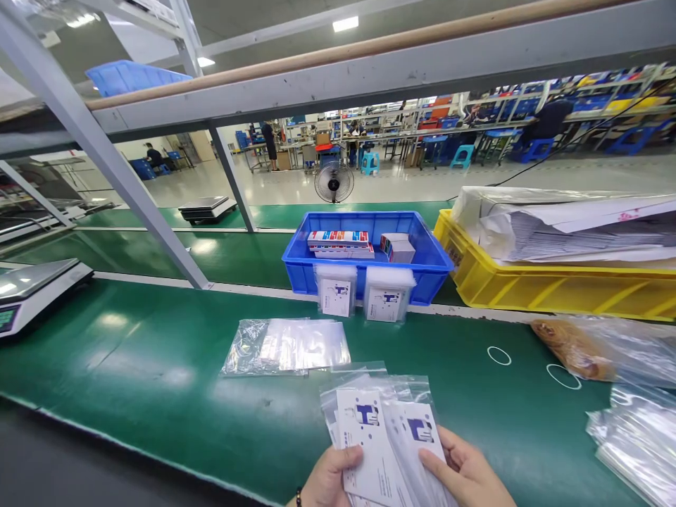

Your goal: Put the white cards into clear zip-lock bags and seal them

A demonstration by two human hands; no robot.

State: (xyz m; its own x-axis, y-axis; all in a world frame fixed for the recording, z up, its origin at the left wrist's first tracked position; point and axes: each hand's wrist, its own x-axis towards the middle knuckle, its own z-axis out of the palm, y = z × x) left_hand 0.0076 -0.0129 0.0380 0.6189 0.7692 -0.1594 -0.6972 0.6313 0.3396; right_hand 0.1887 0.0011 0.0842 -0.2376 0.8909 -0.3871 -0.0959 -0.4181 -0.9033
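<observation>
Head cam view: both hands are busy with a fanned-out bunch of bagged cards (372,447), white with a blue print, in clear sleeves. The left hand (328,480) is clamped on the left side of the bunch, thumb across the front card, and there's a beaded bracelet (298,497) on that wrist. The right hand (467,473) pinches the right side, thumb on top, fingers behind. So the bunch sits between the 2 hands, over the near edge of the green counter (158,380); can't tell if it's touching down.

Just past it, some clear bags (296,345) lie flat on the counter. At the far edge there's a blue bin (302,276) with printed stacks (341,243) inside, and 2 bagged packs (389,301) stand upright against its front. Right next to that is a yellow bin (554,292) heaped with papers and plastic.

Toward the counter's right end: 2 thin white rings (499,355), a clear bag with something brown (573,348) in it, and a pile of shiny plastic bags (641,436) near the corner. Way over at the left end is a scale (39,292).
</observation>
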